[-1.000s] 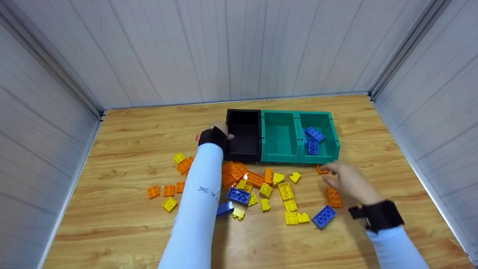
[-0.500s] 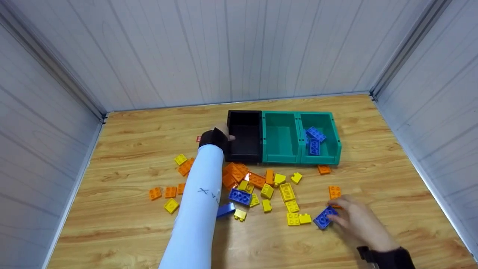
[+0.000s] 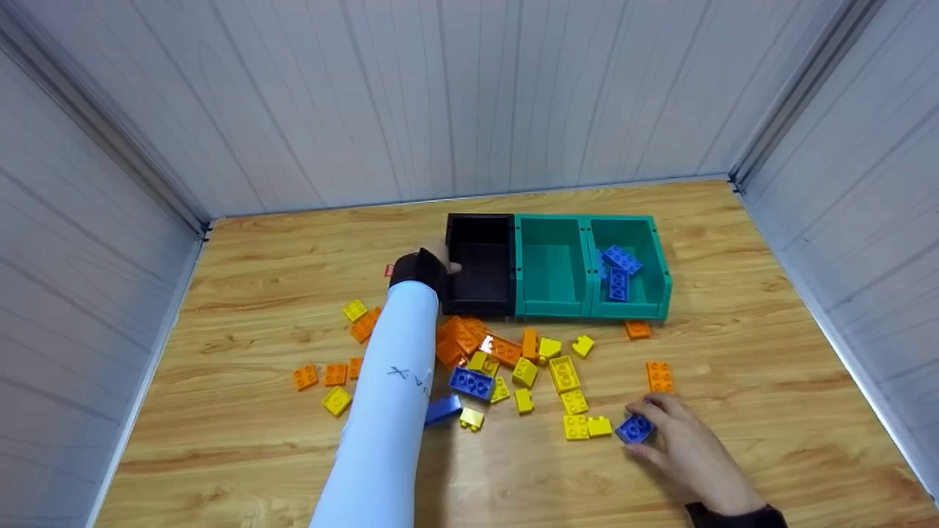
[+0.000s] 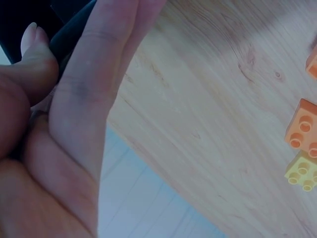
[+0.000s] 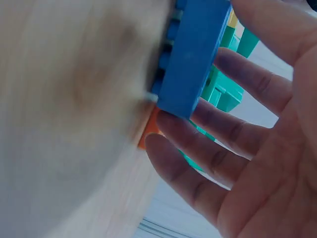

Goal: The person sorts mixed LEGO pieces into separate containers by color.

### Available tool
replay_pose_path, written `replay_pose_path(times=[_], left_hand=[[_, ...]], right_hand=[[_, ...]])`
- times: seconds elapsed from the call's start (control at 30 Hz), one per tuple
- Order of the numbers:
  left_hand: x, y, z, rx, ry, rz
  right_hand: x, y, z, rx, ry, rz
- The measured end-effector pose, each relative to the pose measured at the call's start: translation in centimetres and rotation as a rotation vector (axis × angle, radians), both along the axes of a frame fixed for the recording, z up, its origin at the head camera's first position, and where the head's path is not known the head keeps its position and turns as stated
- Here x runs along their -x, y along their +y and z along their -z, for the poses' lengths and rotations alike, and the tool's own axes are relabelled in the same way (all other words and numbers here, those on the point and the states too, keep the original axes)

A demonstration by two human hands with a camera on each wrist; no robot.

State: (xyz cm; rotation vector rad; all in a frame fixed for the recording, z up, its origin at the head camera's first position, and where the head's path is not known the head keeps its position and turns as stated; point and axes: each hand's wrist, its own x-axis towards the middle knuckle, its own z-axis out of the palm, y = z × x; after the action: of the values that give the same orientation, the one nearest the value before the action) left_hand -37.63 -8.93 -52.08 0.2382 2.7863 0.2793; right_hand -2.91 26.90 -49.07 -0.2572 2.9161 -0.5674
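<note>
My left hand point(image 3: 440, 258) grips the left wall of a black bin point(image 3: 480, 301), its thumb over the rim and fingers outside. The left wrist view has this hand point(image 4: 74, 99) close up at the dark wall. At the front right, my right hand point(image 3: 689, 447) holds a blue toy building brick point(image 3: 634, 430) between thumb and fingers, hollow side up. In the right wrist view the brick point(image 5: 193, 59) has its studs toward the table, with fingertips point(image 5: 171, 121) along its end and edge. Blue bricks point(image 3: 618, 282) lie in the right green bin point(image 3: 653, 308).
A middle green bin point(image 3: 552, 308) joins the black one. In front lie loose orange bricks point(image 3: 461, 336), yellow bricks point(image 3: 563, 374) and a blue brick point(image 3: 472, 383). An orange brick point(image 3: 659, 377) lies just beyond my right hand. White panel walls point(image 3: 469, 103) border the table.
My right hand has come down from beside the right green bin toward the front and closed around the blue brick there. The left hand stays on the black bin.
</note>
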Motion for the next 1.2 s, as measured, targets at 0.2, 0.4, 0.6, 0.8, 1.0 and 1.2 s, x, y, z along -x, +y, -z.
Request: replay_pose_path(times=[0.2, 0.4, 0.6, 0.8, 1.0, 1.2], left_hand=[[-2.5, 0.2, -3.4, -0.038, -0.035, 0.000], [-3.4, 0.7, -4.4, -0.072, -0.064, -0.059], [-8.6, 1.1, -9.9, -0.120, -0.120, -0.126], [-9.7, 1.2, -11.0, -0.171, -0.153, -0.184], [-10.1, 1.2, -11.8, -0.217, -0.162, -0.187], [-10.4, 1.0, -12.0, -0.221, -0.160, -0.196]], right_hand=[[0.4, -0.1, -0.6, 0.000, -0.067, 0.019], [1.8, 0.8, -1.9, 0.015, 0.080, -0.033], [4.6, 1.9, -4.0, 0.027, 0.247, -0.104], [8.9, 2.4, -6.8, 0.016, 0.271, -0.172], [14.3, 2.6, -7.5, -0.011, 0.157, -0.179], [18.8, 2.3, -5.7, -0.021, 0.075, -0.192]])
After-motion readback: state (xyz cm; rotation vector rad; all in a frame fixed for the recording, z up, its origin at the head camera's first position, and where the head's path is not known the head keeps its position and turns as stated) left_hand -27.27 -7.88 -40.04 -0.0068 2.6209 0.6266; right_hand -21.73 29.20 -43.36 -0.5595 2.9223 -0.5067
